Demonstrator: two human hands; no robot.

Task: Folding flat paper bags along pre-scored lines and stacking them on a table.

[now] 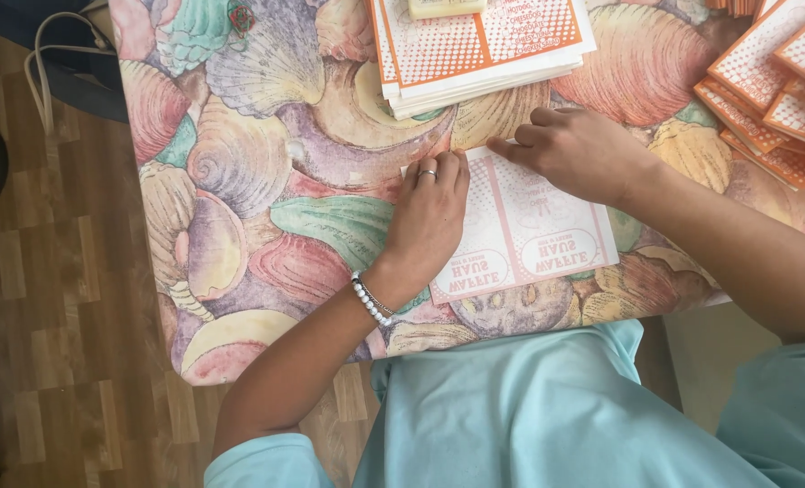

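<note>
pressing a flat paper bag (547, 237) onto the tabletop (267, 172): left hand (429, 221) open, palm down; right hand (576, 152) curled, fingertips creasing its top edge. probably mid-fold; calls for firm, even pressure next.

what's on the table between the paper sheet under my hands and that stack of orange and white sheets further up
Nothing lies there. In the head view, only bare shell-patterned tablecloth shows between the flat sheet and the stack.

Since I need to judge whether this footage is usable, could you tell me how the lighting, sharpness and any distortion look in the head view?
Head view: soft, even daylight, no harsh glare; the left hand and right hand cast only faint shadows on the flat paper sheet; hands and the shell-print tablecloth are sharp, without motion blur; mild wide-angle bowing shows at the table's edges.
</note>
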